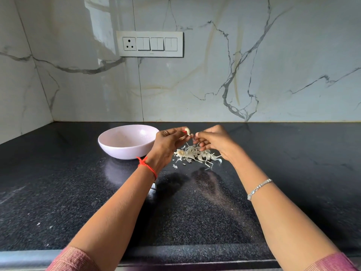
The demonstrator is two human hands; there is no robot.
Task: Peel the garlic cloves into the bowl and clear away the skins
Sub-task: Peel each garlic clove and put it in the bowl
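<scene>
Bowl [128, 141] on counter [58, 192], left of skin pile [197, 155]; hands above pile; switch panel [150, 44] on wall behind.

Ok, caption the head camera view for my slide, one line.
Left hand pinches a garlic clove, right hand close beside it, above loose skins next to a pale bowl.

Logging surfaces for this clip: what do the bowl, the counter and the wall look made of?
Bowl: probably glazed ceramic, pale pink, soft highlights; melamine possible. Counter: polished black speckled stone, likely granite; it mirrors the bowl. Wall: glossy marble-look tiles, grey veins, thin joint lines.
</scene>
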